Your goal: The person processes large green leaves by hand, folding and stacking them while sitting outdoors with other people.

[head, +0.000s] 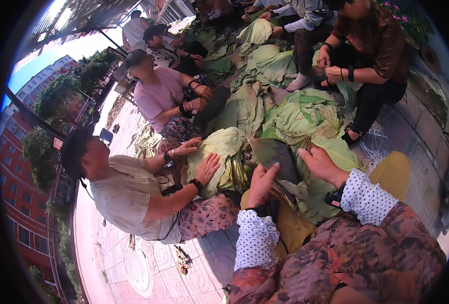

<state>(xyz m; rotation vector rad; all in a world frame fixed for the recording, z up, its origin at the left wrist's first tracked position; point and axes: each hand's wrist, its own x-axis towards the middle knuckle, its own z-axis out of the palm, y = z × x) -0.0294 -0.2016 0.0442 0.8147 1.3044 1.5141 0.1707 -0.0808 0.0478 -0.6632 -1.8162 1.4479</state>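
Note:
My left hand (261, 182) grips the near edge of a large folded dried leaf (275, 157), its thumb lying on the dark surface. To the right, my right hand (319, 161) has its thumb and fingers closed on the edge of a greenish-brown leaf (304, 146); whether this is part of the same leaf, I cannot tell. Both hands are above my knees, with wide pale green leaves (332, 152) spread beneath and beyond them. More flattened leaves (308, 110) lie piled on the ground farther off.
At my left a seated co-worker (125, 193) rests both hands on a leaf stack (220, 152). Other people sit along both sides of the leaf heaps, one close at the upper right (376, 57). White string (374, 146) lies on the paving beside my right knee.

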